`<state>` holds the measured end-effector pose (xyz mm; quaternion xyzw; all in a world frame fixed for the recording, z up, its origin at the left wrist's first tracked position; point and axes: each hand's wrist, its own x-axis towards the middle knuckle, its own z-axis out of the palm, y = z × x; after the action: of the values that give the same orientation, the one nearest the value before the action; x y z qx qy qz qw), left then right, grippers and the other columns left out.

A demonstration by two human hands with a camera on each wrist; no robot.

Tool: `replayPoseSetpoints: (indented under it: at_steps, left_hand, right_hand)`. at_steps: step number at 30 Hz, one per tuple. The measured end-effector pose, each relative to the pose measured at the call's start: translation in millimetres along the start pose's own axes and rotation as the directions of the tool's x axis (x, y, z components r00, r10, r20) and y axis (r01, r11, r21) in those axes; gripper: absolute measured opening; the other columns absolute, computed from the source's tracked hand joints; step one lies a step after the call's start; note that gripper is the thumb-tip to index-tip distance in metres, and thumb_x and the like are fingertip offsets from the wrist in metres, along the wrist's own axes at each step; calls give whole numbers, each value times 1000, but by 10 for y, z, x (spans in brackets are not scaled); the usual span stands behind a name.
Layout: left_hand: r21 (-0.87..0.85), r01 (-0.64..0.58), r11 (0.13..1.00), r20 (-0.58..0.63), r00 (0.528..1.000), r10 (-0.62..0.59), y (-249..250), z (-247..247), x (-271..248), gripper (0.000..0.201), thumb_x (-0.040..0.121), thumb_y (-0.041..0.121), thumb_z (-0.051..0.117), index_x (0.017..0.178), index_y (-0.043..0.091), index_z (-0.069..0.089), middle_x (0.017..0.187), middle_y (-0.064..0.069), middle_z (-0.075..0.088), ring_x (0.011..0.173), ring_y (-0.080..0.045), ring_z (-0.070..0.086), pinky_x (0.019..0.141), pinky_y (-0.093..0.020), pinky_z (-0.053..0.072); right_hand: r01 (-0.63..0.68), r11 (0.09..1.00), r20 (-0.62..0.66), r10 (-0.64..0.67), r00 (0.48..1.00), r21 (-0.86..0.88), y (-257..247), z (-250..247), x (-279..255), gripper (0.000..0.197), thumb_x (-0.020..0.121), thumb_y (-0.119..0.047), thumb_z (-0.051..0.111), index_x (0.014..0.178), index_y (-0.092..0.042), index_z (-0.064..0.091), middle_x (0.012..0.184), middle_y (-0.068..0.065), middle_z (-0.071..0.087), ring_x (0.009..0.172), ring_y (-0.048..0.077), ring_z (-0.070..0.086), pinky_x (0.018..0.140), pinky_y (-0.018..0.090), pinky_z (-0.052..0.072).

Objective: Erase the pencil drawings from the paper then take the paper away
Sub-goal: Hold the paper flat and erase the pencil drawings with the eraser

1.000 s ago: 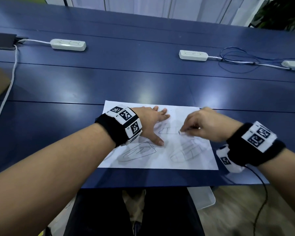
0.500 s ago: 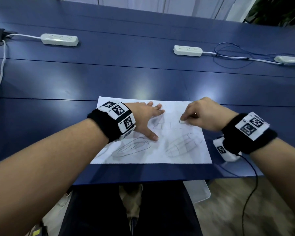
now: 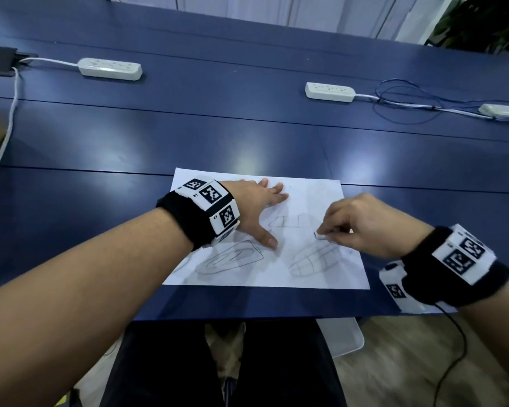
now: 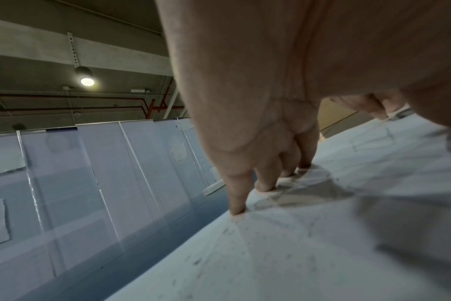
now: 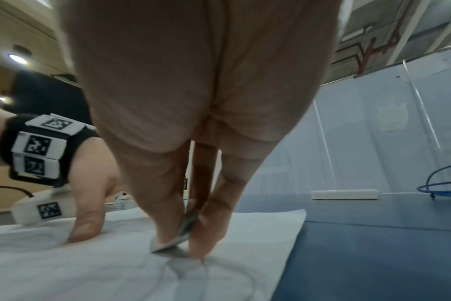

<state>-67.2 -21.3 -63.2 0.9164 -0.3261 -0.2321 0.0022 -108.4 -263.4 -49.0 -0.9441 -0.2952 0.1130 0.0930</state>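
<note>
A white sheet of paper [image 3: 309, 198] with faint pencil drawings lies near the front edge of the blue table [image 3: 218, 136]. A small boxy sketch [image 3: 285, 222] sits mid-sheet, with two oval sketches [image 3: 229, 257] [image 3: 313, 258] below it. My left hand [image 3: 262, 207] lies flat on the paper's left half with fingers spread, and its fingertips [image 4: 237, 209] press the sheet. My right hand [image 3: 356, 224] pinches a small white eraser [image 3: 320, 235] whose tip touches the paper just above the right oval. In the right wrist view the eraser [image 5: 178, 236] sits between thumb and fingers on the paper [image 5: 258, 228].
Two white power strips [image 3: 110, 69] [image 3: 329, 91] lie at the back of the table, with a blue cable loop [image 3: 406, 95] and a white adapter [image 3: 501, 111] at the right. A white cord [image 3: 9, 118] runs down the left. Eraser crumbs dot the sheet [image 4: 245, 264].
My right hand with the eraser has slid down and slightly right, from beside the boxy sketch to the top of the right oval. The left hand stays planted.
</note>
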Motion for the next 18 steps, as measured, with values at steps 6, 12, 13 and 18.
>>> replayPoseSetpoints:
  at_steps: [6,12,13,18]
  left_hand:
    - [-2,1,1000,-1,1000,-1,12,5,3,107,76,67,63,155,28,2,161,10,-7,149,-18,-2,120,-46,10]
    - [18,-2,1000,0,1000,2,-1,8,13,109,74,71,62,155,27,2,161,9,-7,149,-18,-1,120,-43,9]
    - [13,-3,1000,2,1000,3,0,7,15,109,75,70,62,155,27,2,161,9,-7,149,-18,-1,120,-43,9]
    - [-25,-1,1000,-10,1000,1,-5,8,10,108,75,67,65,155,28,4,161,10,-6,149,-18,-2,120,-44,9]
  right_hand:
    - [-86,996,-97,83,992,-29,137,-66,229,15,82,-23,66,93,-28,75,90,-11,71,78,8,62,79,22,48]
    - [60,998,52,-60,997,3,-109,-26,99,13,81,-24,68,92,-30,74,87,-16,68,64,-11,50,69,6,38]
    - [39,999,24,-38,999,-5,-76,-35,150,13,82,-25,68,92,-30,74,88,-16,69,64,-10,50,71,7,40]
    - [-55,997,-74,51,996,-55,127,-94,427,17,81,-21,67,92,-30,74,90,-12,72,67,-1,54,72,13,40]
